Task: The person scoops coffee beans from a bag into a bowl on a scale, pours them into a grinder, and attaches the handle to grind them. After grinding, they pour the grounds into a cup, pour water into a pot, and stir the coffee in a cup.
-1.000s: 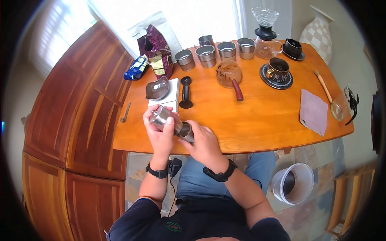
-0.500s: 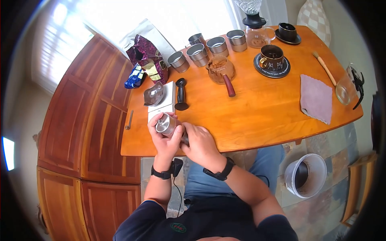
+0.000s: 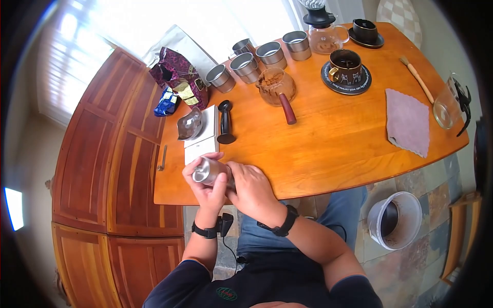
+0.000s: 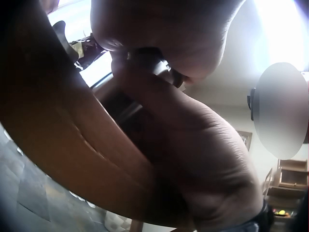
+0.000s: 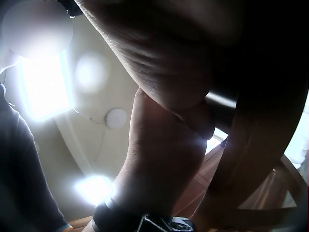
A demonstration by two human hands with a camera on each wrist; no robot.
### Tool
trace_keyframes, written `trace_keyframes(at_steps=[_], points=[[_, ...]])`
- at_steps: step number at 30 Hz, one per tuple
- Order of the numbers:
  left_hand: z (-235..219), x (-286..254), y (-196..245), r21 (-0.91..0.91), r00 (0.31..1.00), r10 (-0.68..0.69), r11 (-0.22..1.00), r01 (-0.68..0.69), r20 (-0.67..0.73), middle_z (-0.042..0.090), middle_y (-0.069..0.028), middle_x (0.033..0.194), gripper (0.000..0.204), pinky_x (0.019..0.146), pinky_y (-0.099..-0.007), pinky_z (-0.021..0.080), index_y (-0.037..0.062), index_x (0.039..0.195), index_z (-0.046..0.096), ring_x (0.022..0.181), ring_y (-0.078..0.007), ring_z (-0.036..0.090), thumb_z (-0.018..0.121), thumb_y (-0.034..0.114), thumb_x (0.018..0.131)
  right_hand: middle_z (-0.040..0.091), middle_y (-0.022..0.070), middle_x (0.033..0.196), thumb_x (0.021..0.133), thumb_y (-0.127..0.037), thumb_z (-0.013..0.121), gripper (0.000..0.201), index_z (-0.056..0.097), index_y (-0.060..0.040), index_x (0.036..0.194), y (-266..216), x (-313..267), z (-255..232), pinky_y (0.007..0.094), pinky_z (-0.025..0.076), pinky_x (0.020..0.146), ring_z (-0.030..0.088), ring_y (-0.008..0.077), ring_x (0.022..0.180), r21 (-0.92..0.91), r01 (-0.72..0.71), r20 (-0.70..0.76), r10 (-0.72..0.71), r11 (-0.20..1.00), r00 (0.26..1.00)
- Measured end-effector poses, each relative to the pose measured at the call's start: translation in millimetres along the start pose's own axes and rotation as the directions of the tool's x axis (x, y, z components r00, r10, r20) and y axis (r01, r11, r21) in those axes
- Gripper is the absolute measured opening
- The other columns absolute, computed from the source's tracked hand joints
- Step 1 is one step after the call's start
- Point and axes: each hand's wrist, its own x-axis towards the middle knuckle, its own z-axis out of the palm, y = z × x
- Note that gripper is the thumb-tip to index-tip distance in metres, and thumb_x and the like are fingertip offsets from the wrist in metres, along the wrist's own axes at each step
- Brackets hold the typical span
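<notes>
My left hand (image 3: 207,187) grips the steel cylinder of a hand coffee grinder (image 3: 207,172), tilted above the table's front left edge. Its end with a small central stub faces up and left. My right hand (image 3: 251,187) wraps the grinder's other end, a metal cup mostly hidden behind the fingers. Both hands meet around the metal, and a shiny strip of the grinder (image 5: 220,100) shows beside the right hand in the right wrist view. A small metal crank handle (image 3: 163,158) lies at the table's left edge.
Beyond the hands are a white scale (image 3: 200,149), a dark glass bowl (image 3: 190,124) on it, and a black double-ended scoop (image 3: 225,123). A red-handled glass pot (image 3: 276,88), steel cups (image 3: 244,68), coffee bags (image 3: 179,77) and a black cup (image 3: 345,66) stand farther back.
The metal cup in my right hand, whose open mouth showed a second ago, has come against the grinder body in my left hand. The head view has shifted slightly.
</notes>
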Motion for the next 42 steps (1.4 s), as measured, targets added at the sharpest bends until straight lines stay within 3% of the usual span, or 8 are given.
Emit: trace_keyframes(at_steps=[3, 16, 22, 24, 26, 27, 33, 42], points=[[-5.5, 3.4, 2.3, 0.117, 0.990, 0.024, 0.992, -0.041, 0.137, 0.059, -0.0225, 0.129, 0.068, 0.105, -0.0464, 0.047, 0.0136, 0.142, 0.033, 0.120, -0.0319, 0.061, 0.074, 0.003, 0.088, 0.064, 0.0182, 0.096, 0.081, -0.011, 0.074, 0.034, 0.056, -0.0022, 0.109, 0.4, 0.2, 4.0, 0.0476, 0.048, 0.085, 0.063, 0.0402, 0.093, -0.029, 0.086, -0.138, -0.089, 0.996, 0.986], [-7.9, 97.7, 85.5, 0.314, 0.906, -0.210, 0.945, 0.091, 0.367, 0.055, -0.0190, 0.142, 0.036, 0.113, -0.0431, 0.040, -0.0002, 0.132, 0.057, 0.134, -0.0293, 0.053, 0.055, 0.021, 0.103, 0.066, 0.0200, 0.109, 0.081, -0.014, 0.080, 0.055, 0.052, -0.0008, 0.127, -1.7, -1.8, -0.3, 0.0479, 0.048, 0.095, 0.065, 0.0401, 0.103, -0.064, 0.004, -0.021, -0.005, 0.998, 1.000], [25.4, 120.6, 88.8, 0.533, 0.585, -0.269, 0.774, -0.342, 0.765, 0.062, -0.0215, 0.131, 0.038, 0.106, -0.0434, 0.046, 0.0011, 0.124, 0.062, 0.125, -0.0384, 0.059, 0.071, 0.022, 0.094, 0.066, 0.0183, 0.102, 0.080, -0.013, 0.080, 0.040, 0.063, -0.0027, 0.115, 3.2, -2.1, 0.9, 0.0484, 0.049, 0.091, 0.064, 0.0392, 0.099, -0.001, 0.071, -0.047, -0.071, 0.997, 0.996], [29.3, 120.3, 88.2, 0.501, 0.586, -0.214, 0.775, -0.385, 0.782, 0.068, -0.0185, 0.120, 0.035, 0.097, -0.0419, 0.052, 0.0005, 0.116, 0.066, 0.115, -0.0354, 0.066, 0.075, 0.023, 0.091, 0.065, 0.0164, 0.097, 0.080, -0.013, 0.079, 0.031, 0.066, -0.0040, 0.107, 4.6, -1.6, 4.7, 0.0484, 0.049, 0.089, 0.064, 0.0381, 0.096, -0.006, 0.096, -0.138, -0.095, 0.995, 0.986], [26.2, 118.3, 90.0, 0.633, 0.579, -0.495, 0.773, -0.048, 0.648, 0.070, -0.0164, 0.108, 0.031, 0.084, -0.0361, 0.058, -0.0009, 0.111, 0.069, 0.102, -0.0289, 0.072, 0.076, 0.021, 0.091, 0.064, 0.0149, 0.095, 0.081, -0.013, 0.077, 0.029, 0.066, -0.0044, 0.106, 3.3, -3.3, 0.9, 0.0483, 0.048, 0.088, 0.063, 0.0372, 0.095, -0.014, 0.113, -0.099, -0.114, 0.993, 0.989], [20.6, 115.0, 78.9, 0.577, 0.626, -0.367, 0.800, -0.165, 0.688, 0.072, -0.0136, 0.097, 0.022, 0.072, -0.0301, 0.059, -0.0021, 0.103, 0.070, 0.088, -0.0205, 0.074, 0.075, 0.016, 0.091, 0.063, 0.0136, 0.095, 0.082, -0.014, 0.076, 0.025, 0.067, -0.0051, 0.103, 4.3, -2.4, 2.9, 0.0473, 0.048, 0.089, 0.062, 0.0356, 0.095, -0.011, 0.123, -0.109, -0.124, 0.992, 0.986], [14.5, 105.5, 72.8, 0.600, 0.677, -0.484, 0.796, 0.078, 0.554, 0.073, -0.0115, 0.086, 0.010, 0.074, -0.0288, 0.058, -0.0039, 0.095, 0.067, 0.083, -0.0162, 0.073, 0.071, 0.004, 0.090, 0.063, 0.0129, 0.101, 0.085, -0.014, 0.072, 0.024, 0.065, -0.0019, 0.105, 4.7, -5.1, 8.6, 0.0455, 0.047, 0.090, 0.062, 0.0321, 0.096, -0.047, 0.060, -0.087, -0.064, 0.997, 0.994], [22.6, 103.3, 76.0, 0.634, 0.645, -0.496, 0.773, 0.022, 0.582, 0.070, -0.0075, 0.074, 0.008, 0.064, -0.0246, 0.054, -0.0034, 0.090, 0.062, 0.069, -0.0098, 0.068, 0.069, 0.000, 0.092, 0.061, 0.0139, 0.092, 0.088, -0.014, 0.063, 0.023, 0.061, 0.0026, 0.103, 8.9, -4.1, 21.6, 0.0415, 0.047, 0.088, 0.062, 0.0310, 0.089, -0.048, 0.076, -0.156, -0.083, 0.996, 0.984]])
